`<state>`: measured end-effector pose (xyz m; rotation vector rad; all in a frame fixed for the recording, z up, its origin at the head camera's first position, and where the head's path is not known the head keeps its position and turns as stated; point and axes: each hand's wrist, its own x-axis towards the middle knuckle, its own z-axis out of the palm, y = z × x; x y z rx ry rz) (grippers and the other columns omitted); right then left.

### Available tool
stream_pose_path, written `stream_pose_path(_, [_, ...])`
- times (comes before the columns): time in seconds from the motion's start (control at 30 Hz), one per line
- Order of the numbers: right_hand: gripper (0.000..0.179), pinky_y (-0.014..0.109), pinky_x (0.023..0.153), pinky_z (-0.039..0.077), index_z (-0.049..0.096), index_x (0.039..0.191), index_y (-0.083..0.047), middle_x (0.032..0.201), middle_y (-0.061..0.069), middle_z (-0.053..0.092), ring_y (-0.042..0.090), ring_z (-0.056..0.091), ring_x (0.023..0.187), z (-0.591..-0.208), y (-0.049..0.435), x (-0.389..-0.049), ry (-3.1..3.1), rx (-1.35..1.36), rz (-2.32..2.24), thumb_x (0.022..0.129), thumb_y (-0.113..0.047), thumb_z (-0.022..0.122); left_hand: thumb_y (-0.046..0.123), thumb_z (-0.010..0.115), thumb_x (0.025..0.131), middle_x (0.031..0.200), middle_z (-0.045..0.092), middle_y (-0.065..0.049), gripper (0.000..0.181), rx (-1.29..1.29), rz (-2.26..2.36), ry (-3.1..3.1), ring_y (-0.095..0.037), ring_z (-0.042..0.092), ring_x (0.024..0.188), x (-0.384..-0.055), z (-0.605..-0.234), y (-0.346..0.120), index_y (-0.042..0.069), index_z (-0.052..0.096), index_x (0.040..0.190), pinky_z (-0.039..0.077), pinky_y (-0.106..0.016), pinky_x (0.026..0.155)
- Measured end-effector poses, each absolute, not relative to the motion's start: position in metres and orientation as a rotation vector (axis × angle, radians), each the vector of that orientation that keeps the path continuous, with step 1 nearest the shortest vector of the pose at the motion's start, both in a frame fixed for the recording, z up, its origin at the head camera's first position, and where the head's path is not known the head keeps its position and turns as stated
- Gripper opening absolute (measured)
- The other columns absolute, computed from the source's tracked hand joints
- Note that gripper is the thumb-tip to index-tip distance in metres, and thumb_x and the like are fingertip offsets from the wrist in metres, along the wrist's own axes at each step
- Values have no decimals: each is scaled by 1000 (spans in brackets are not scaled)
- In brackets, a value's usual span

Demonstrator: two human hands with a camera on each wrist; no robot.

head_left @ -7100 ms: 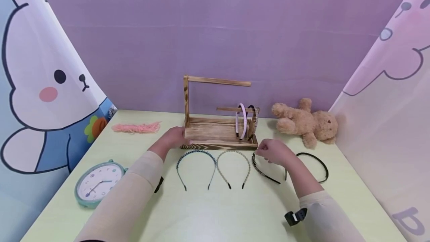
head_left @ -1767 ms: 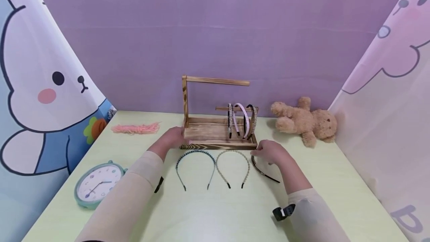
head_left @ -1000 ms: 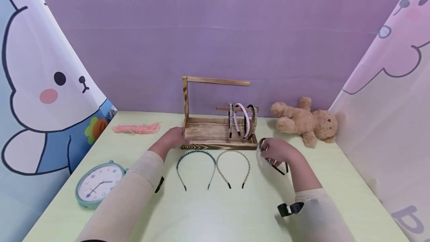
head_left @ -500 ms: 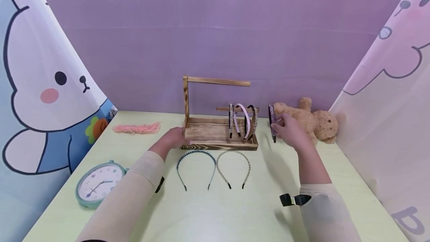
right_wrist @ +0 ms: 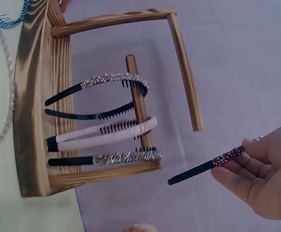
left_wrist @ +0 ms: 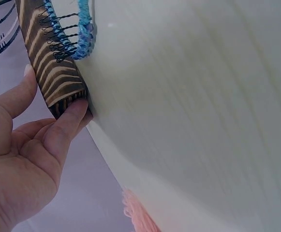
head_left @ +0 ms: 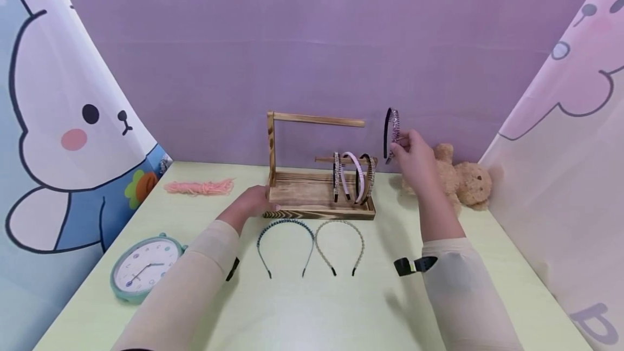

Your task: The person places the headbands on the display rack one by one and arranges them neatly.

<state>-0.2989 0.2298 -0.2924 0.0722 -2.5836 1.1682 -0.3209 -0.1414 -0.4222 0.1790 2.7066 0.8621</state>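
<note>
My left hand (head_left: 251,201) grips the left end of a wooden headband rack (head_left: 302,191), thumb and fingers at its corner. My right hand (head_left: 416,162) pinches a purple-pink sparkly headband (head_left: 395,122) by one side, raised just right of the rack's upper bar (head_left: 317,119). Its dark tip points toward the rack in the right wrist view. On the lower peg (right_wrist: 136,96) hang a silver rhinestone headband (right_wrist: 109,79), a pale pink headband (right_wrist: 106,139) and another glittery headband (right_wrist: 125,157) nearest the peg's base. Nothing hangs on the upper bar.
In front of the rack lie a blue headband (head_left: 285,221) and a beaded pale headband (head_left: 339,222). A teal clock (head_left: 146,265) and pink yarn (head_left: 200,187) are at left. A teddy bear (head_left: 473,184) lies at right, partly behind my right hand.
A silver headband was added to the peg earlier. My right hand then picked the purple-pink headband off the table and raised it beside the rack. My left hand stayed put.
</note>
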Motion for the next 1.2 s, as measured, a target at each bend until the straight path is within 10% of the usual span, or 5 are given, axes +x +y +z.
stream_pose_path(1.2, [32,33,84,54,56,127,-8,108,9,66,22,64,99,-317,60,-352,-2509,512,1409,97,-17,63,29,67,94,148,46,-21,71,143,871,2705,-40,43,136,-320,-423,-141,4,35,151,34,-55,113])
